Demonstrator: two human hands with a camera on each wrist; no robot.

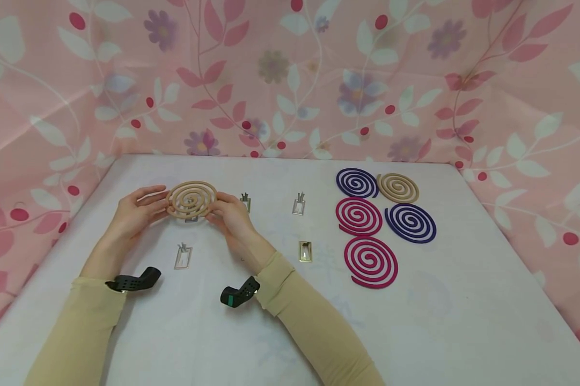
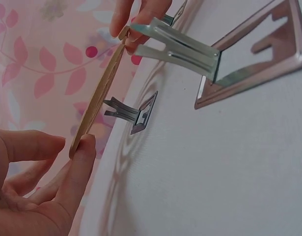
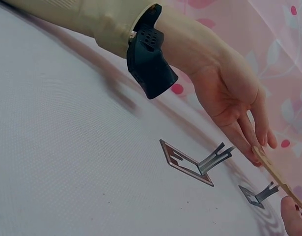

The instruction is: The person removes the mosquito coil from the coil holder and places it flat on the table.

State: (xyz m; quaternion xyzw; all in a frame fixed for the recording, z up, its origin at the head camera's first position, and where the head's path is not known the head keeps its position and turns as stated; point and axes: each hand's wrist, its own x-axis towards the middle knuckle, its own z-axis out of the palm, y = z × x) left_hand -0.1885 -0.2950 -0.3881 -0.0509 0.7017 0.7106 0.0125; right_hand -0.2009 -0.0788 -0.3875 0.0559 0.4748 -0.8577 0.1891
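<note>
Tan coil (image 1: pixel 191 199) held flat, level w/ table, pinched by left hand (image 1: pixel 134 212) & right hand (image 1: pixel 232 214).

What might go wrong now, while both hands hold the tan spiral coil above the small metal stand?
1. The tan coil is thin and held only at its edges by the left hand and right hand; squeezing may snap it.
2. The stand under it has a narrow prong; a misaligned coil could tip the stand or crack.
</note>
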